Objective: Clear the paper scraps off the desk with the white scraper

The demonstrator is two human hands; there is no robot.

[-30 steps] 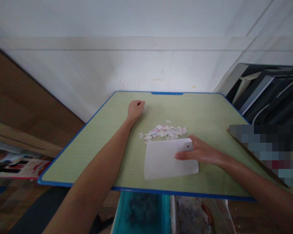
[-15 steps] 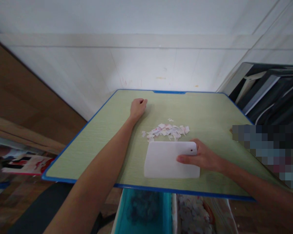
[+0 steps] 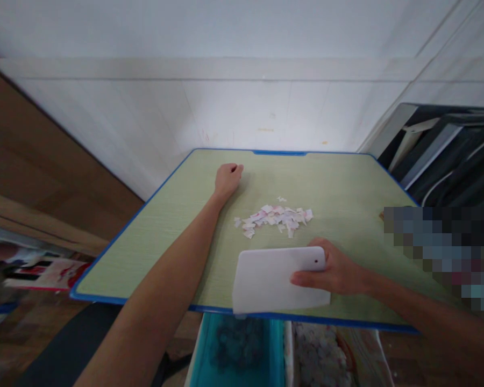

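Observation:
My right hand (image 3: 336, 269) grips a flat white plastic scraper (image 3: 276, 282) by its right end, thumb on the near face, beside a small hole. The scraper's lower left corner is at the table's near edge, where a small pale scrap (image 3: 241, 316) shows just below it. Farther up the table, beyond the scraper and apart from it, lies a loose pile of torn white and pinkish paper pieces (image 3: 278, 216). My left hand (image 3: 228, 180) rests on the table as a loose fist, left of and beyond the pile; nothing shows in its fingers.
The pale green table (image 3: 161, 231) has a blue rim and stands against a white wall (image 3: 234, 113). Below its near edge are a teal bin (image 3: 276, 355) and a container of paper scraps (image 3: 320, 349). Dark flat items (image 3: 452, 156) lean at the right; a brown panel (image 3: 44, 145) stands left.
My right hand has drawn the scraper nearer, to the table's front edge, tilting it slightly. A scrap now shows below that edge. My left hand and the main pile have stayed put.

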